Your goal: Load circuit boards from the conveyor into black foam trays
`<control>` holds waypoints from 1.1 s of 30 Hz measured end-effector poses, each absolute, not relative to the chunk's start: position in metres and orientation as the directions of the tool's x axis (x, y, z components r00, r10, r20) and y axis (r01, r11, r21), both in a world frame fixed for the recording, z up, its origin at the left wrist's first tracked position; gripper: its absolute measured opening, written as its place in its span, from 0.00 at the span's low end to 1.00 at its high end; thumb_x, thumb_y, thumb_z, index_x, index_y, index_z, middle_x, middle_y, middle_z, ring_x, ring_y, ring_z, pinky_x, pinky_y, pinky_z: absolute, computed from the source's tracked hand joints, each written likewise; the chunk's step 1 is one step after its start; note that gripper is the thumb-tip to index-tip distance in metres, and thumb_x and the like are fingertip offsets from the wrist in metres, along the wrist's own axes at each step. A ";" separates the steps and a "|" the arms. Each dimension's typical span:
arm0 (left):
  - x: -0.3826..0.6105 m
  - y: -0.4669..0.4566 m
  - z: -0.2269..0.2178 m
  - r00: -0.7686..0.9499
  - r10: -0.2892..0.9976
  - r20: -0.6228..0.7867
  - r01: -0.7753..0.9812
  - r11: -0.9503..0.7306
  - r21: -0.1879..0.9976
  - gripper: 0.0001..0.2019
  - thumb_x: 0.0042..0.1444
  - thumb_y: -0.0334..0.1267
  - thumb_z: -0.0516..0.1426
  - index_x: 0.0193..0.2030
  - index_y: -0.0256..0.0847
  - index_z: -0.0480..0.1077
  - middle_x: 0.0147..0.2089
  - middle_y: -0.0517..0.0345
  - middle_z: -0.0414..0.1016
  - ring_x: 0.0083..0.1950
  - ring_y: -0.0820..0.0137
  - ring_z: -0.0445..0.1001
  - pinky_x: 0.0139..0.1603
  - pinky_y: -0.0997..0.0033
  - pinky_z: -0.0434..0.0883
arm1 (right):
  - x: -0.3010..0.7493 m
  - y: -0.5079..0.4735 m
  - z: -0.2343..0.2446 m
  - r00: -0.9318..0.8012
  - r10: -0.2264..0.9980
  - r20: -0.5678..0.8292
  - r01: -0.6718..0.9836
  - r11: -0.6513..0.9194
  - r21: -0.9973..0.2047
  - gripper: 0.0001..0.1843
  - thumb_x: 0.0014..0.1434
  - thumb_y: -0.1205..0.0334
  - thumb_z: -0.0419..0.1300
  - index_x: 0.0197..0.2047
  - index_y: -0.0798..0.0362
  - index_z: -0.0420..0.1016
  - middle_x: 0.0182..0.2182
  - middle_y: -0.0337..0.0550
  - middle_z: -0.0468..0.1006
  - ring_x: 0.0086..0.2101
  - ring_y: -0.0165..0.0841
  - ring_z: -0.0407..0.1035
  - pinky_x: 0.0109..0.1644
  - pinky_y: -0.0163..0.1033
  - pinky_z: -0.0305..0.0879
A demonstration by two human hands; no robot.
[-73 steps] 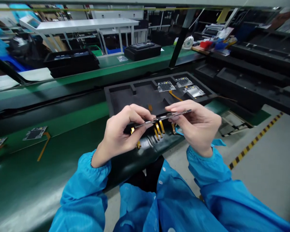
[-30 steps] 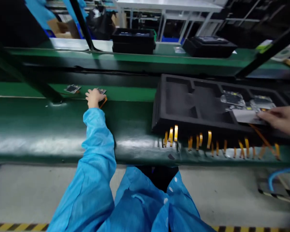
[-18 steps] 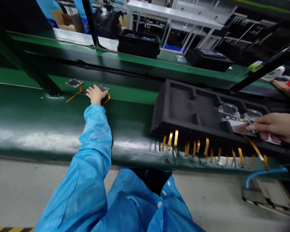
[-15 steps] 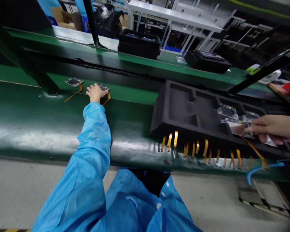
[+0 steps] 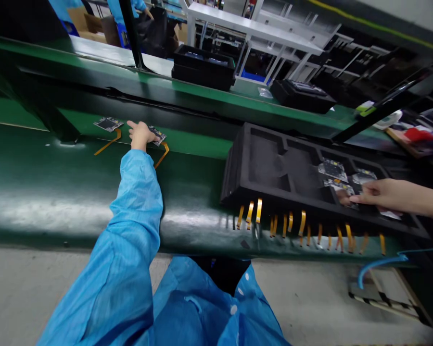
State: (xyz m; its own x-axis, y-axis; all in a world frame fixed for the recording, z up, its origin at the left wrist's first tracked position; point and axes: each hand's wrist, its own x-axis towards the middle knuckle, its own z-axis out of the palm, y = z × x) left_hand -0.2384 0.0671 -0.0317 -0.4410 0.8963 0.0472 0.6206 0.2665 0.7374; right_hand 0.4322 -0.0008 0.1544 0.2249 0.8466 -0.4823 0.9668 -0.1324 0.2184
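My left hand [image 5: 141, 133], in a blue sleeve, is over the green belt on the left. Its thumb lies on a small circuit board [image 5: 158, 136] with an orange flex cable [image 5: 163, 156]; one finger points out leftward, and the palm hides part of the board. Left of it a second circuit board [image 5: 108, 124] rests flat on the belt, its flex cable trailing toward me. I do not see my right hand. A co-worker's bare hand [image 5: 373, 192] reaches in from the right edge and touches a circuit board [image 5: 341, 191] in the black foam tray [image 5: 245, 175].
More boards, including one board [image 5: 332, 169], lie in the tray's right-hand pockets. Several orange flex cables [image 5: 259, 211] hang over its front edge. Black posts [image 5: 63, 125] rise from the bench. Black bins [image 5: 204, 67] stand on the far shelf. A blue hose [image 5: 378, 266] curves at lower right.
The board at my left hand has shifted slightly right and toward me, and its cable shows more. The co-worker's hand and board have moved left over the tray. The whole view has shifted a little.
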 end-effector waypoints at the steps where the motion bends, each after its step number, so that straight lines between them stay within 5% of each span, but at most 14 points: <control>1: -0.235 0.066 -0.027 -0.504 0.864 0.002 0.592 0.343 0.730 0.49 0.46 0.69 0.74 0.64 0.30 0.74 0.83 0.23 0.58 0.85 0.30 0.59 0.80 0.24 0.60 | 0.432 0.000 0.153 0.228 0.852 -0.471 0.966 -0.139 0.217 0.33 0.74 0.67 0.67 0.17 0.48 0.64 0.15 0.40 0.72 0.18 0.33 0.62 0.33 0.42 0.56; 3: -0.227 0.065 -0.014 -0.600 0.795 -0.085 0.567 0.498 0.656 0.40 0.40 0.54 0.79 0.57 0.37 0.77 0.79 0.26 0.67 0.80 0.34 0.69 0.80 0.34 0.67 | 0.433 -0.001 0.153 0.222 0.866 -0.449 0.969 -0.143 0.203 0.32 0.72 0.67 0.70 0.17 0.48 0.65 0.15 0.41 0.72 0.19 0.35 0.65 0.34 0.42 0.56; 7: -0.206 0.061 0.023 -0.529 0.849 -0.001 0.607 0.379 0.698 0.18 0.49 0.33 0.73 0.44 0.41 0.73 0.57 0.39 0.84 0.67 0.41 0.82 0.72 0.41 0.77 | 0.426 -0.011 0.159 0.206 0.912 -0.354 0.974 -0.159 0.159 0.33 0.66 0.61 0.76 0.15 0.47 0.64 0.14 0.42 0.71 0.21 0.38 0.68 0.35 0.43 0.59; 10: -0.178 0.053 0.056 -0.386 0.896 0.220 0.494 0.000 0.869 0.17 0.52 0.33 0.72 0.43 0.42 0.70 0.45 0.50 0.81 0.54 0.49 0.85 0.59 0.43 0.85 | 0.401 -0.037 0.166 0.079 0.985 -0.150 0.993 -0.091 -0.069 0.32 0.59 0.35 0.78 0.20 0.47 0.72 0.18 0.45 0.75 0.23 0.40 0.71 0.34 0.45 0.63; 13: -0.127 0.030 0.084 -0.202 0.849 0.489 0.198 -0.453 0.869 0.23 0.54 0.43 0.76 0.44 0.44 0.67 0.40 0.58 0.75 0.45 0.58 0.83 0.46 0.53 0.88 | 0.356 -0.080 0.172 -0.161 0.986 0.050 0.887 0.167 -0.431 0.43 0.56 0.11 0.63 0.33 0.48 0.80 0.21 0.46 0.79 0.22 0.39 0.72 0.29 0.45 0.68; 17: -0.042 -0.025 0.102 -0.046 0.753 0.656 -0.083 -0.658 0.749 0.29 0.57 0.55 0.76 0.43 0.47 0.62 0.38 0.63 0.67 0.36 0.68 0.76 0.38 0.63 0.86 | 0.287 -0.133 0.176 -0.337 0.825 0.453 0.705 0.540 -0.459 0.22 0.71 0.37 0.69 0.42 0.49 0.85 0.33 0.46 0.86 0.27 0.35 0.77 0.32 0.40 0.74; 21: 0.011 -0.077 0.103 0.013 0.723 0.691 -0.182 -0.678 0.712 0.28 0.63 0.54 0.74 0.41 0.46 0.59 0.38 0.64 0.68 0.35 0.73 0.73 0.36 0.72 0.84 | 0.244 -0.146 0.165 -0.176 0.734 0.656 0.637 0.592 -0.493 0.09 0.71 0.57 0.71 0.51 0.50 0.86 0.41 0.45 0.89 0.30 0.33 0.78 0.33 0.37 0.77; 27: 0.027 -0.103 0.099 0.119 0.594 0.796 -0.206 -0.769 0.605 0.17 0.71 0.41 0.69 0.44 0.45 0.63 0.44 0.58 0.79 0.40 0.71 0.81 0.36 0.74 0.82 | 0.236 -0.151 0.142 -0.007 0.681 0.732 0.580 0.599 -0.552 0.04 0.68 0.67 0.71 0.46 0.51 0.87 0.38 0.42 0.88 0.28 0.31 0.77 0.30 0.35 0.75; 33: 0.022 -0.112 0.101 0.333 0.375 0.865 -0.239 -0.854 0.462 0.13 0.69 0.27 0.68 0.49 0.44 0.70 0.46 0.53 0.84 0.45 0.65 0.86 0.45 0.67 0.85 | 0.258 -0.170 0.142 -0.138 0.694 0.707 0.431 0.685 -0.588 0.08 0.67 0.70 0.73 0.35 0.49 0.87 0.35 0.42 0.88 0.34 0.34 0.83 0.37 0.36 0.79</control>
State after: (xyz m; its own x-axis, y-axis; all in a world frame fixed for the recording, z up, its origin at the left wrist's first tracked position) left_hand 0.0220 -0.1116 0.1012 0.3333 0.3751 0.8650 -0.2385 -0.8541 0.4622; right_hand 0.2576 -0.1698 0.1416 -0.1385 0.6936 0.7069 0.4310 0.6849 -0.5876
